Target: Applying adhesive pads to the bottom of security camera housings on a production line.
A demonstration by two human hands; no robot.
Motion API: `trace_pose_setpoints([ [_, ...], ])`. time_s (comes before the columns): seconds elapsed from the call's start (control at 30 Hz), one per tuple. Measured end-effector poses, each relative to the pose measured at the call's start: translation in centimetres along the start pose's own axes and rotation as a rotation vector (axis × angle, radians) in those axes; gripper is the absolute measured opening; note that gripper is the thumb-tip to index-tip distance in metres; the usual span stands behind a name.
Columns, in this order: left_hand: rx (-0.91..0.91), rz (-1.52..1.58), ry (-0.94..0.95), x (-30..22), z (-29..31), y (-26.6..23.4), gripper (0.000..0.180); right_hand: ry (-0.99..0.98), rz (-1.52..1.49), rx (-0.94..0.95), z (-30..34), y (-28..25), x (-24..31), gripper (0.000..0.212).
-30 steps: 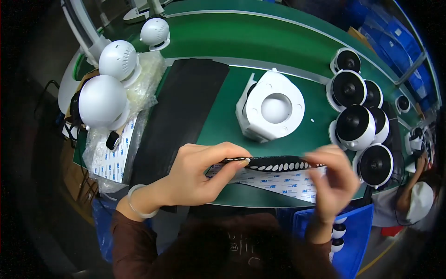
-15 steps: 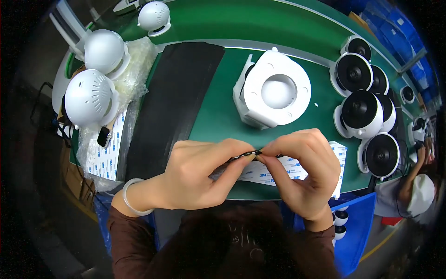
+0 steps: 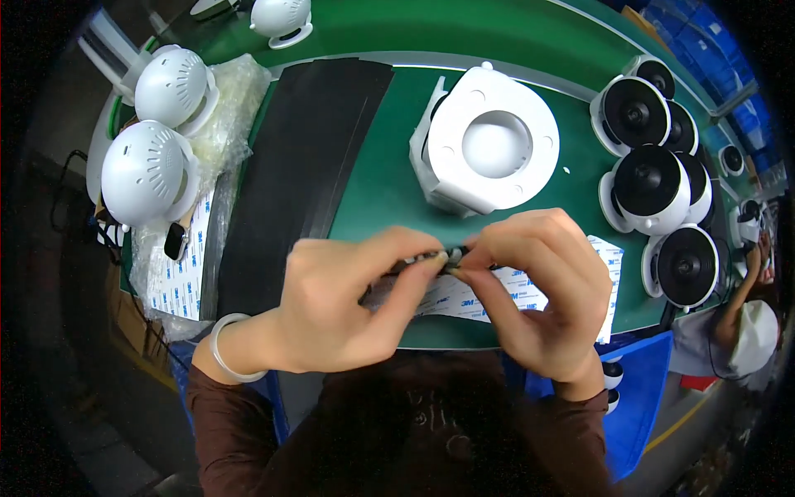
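My left hand (image 3: 352, 302) and my right hand (image 3: 542, 286) meet at the near middle of the table. Between their pinched thumbs and index fingers is a small thin black strip (image 3: 456, 255). Fingertips cover most of it and motion smears it, so its exact kind does not show. Beneath the hands lies a white sheet (image 3: 524, 291) with blue print, likely adhesive backing. Just beyond them stands a white block-like holder (image 3: 542, 153) with a rounded outline, a round white part showing in its central opening.
Several white ball-shaped devices with black fronts (image 3: 646, 180) cluster at the right. Similar white devices (image 3: 142, 171) sit on bubble wrap (image 3: 224, 124) at left, beside a dark watch-like object (image 3: 175, 241). Black sheets (image 3: 294, 157) cover the left-middle table. A blue bin (image 3: 638, 414) stands at lower right; a co-worker's arm (image 3: 739, 286) shows beyond.
Both hands still pinch the black strip; their fingertips have shifted slightly and moved a little apart, showing more of it. The whole view has shifted slightly.
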State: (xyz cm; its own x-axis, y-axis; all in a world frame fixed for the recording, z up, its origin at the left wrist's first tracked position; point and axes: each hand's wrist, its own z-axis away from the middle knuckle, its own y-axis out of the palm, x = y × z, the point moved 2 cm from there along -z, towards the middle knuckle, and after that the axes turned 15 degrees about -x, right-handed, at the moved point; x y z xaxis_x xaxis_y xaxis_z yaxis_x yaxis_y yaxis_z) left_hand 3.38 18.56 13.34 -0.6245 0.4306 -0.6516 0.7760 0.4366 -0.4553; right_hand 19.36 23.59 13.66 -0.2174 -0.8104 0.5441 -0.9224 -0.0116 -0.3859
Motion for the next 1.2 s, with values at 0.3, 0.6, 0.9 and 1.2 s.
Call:
trace_pose_setpoints([
  [0.3,0.065,0.368,-0.209,4.7,0.0,1.8,0.011,0.269,0.032,-0.098,-1.9,0.2,-2.6,0.008],
  [0.6,0.062,0.283,-0.076,3.0,-0.3,2.9,0.010,0.348,0.064,-0.077,-1.9,0.2,-2.7,0.010],
  [0.9,0.043,0.268,-0.058,3.3,-0.2,2.8,0.010,0.381,0.069,-0.064,-2.2,0.8,-2.8,0.009],
  [1.2,0.024,0.260,-0.041,3.5,-0.3,2.7,0.010,0.345,0.094,-0.022,-2.3,1.0,-2.8,0.008],
])
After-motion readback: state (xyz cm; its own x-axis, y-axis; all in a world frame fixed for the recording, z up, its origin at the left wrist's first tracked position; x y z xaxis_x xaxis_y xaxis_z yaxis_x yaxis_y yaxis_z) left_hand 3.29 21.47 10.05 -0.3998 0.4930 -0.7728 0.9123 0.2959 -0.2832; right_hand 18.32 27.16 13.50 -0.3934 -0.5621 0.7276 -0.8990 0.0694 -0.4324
